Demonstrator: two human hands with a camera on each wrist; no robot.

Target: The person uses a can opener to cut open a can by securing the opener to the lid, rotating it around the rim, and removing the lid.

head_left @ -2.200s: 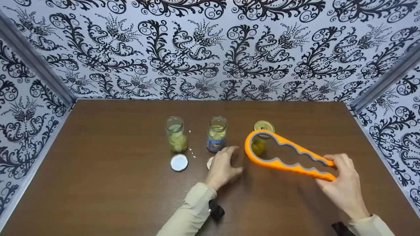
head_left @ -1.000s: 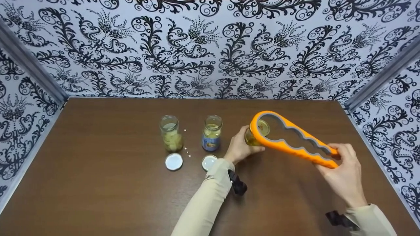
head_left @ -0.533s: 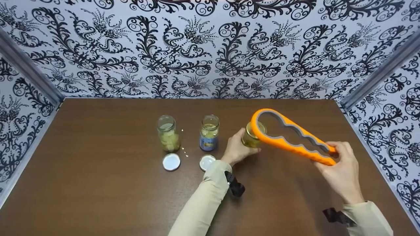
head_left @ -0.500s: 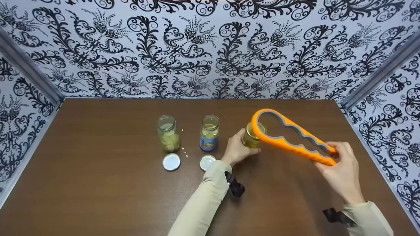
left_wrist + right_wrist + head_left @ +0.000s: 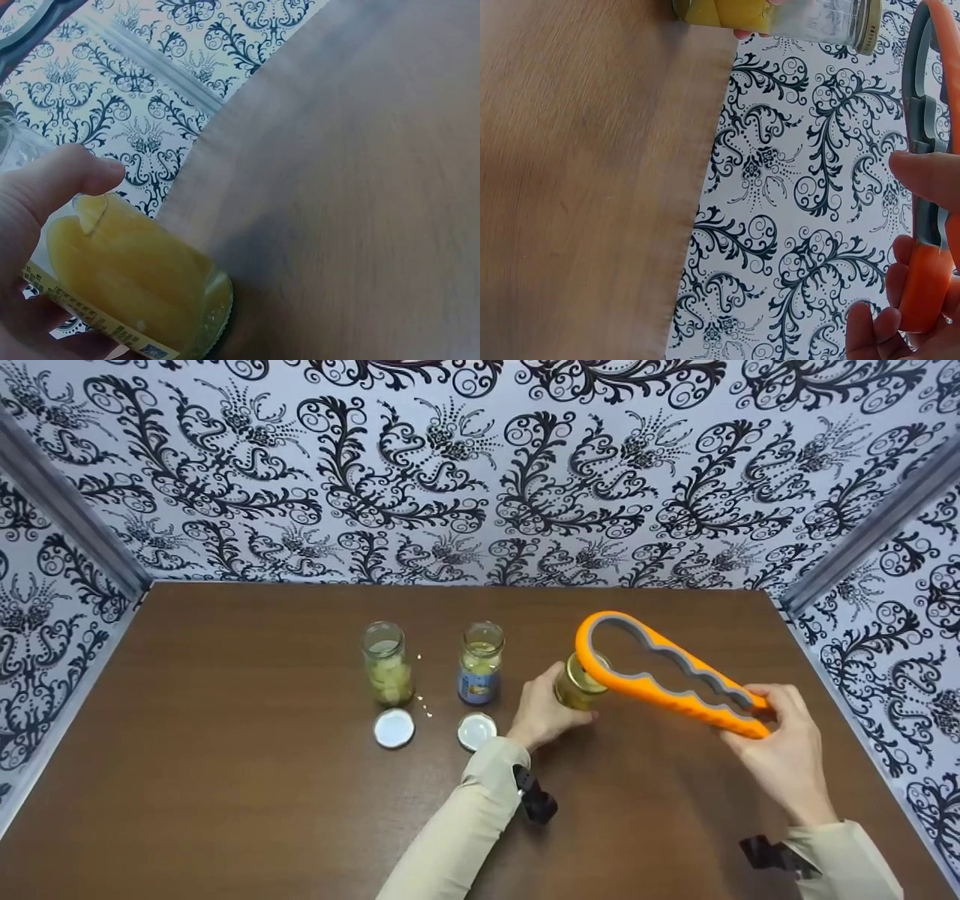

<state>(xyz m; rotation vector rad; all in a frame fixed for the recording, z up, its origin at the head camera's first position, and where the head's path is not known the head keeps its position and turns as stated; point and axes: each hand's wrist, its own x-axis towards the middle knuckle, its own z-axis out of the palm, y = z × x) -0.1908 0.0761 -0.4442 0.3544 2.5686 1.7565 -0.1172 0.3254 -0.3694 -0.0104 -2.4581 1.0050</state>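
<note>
My left hand (image 5: 541,709) grips a glass jar (image 5: 575,690) with a gold lid, its fingers and thumb round the side. Yellow pieces fill the jar's lower part (image 5: 135,270) in the left wrist view, and a printed label runs along it. The gold lid (image 5: 869,27) sits on the jar in the right wrist view. In my right hand (image 5: 784,754) is an orange jar opener (image 5: 649,688) with a wavy grey lining, gripped by its two handle ends. Its looped end hangs over the jar and hides part of the lid in the head view.
Left of the hands stand two lidless jars with pale contents: a plain one (image 5: 389,679) and one with a blue label (image 5: 480,675). Before them lie two white-sided lids, a left one (image 5: 394,728) and a right one (image 5: 477,731). White crumbs dot the brown table (image 5: 262,780).
My left hand has moved right from beside the right lid and taken hold of the gold-lidded jar. The jar is now slightly nearer me. The jar opener has risen a little.
</note>
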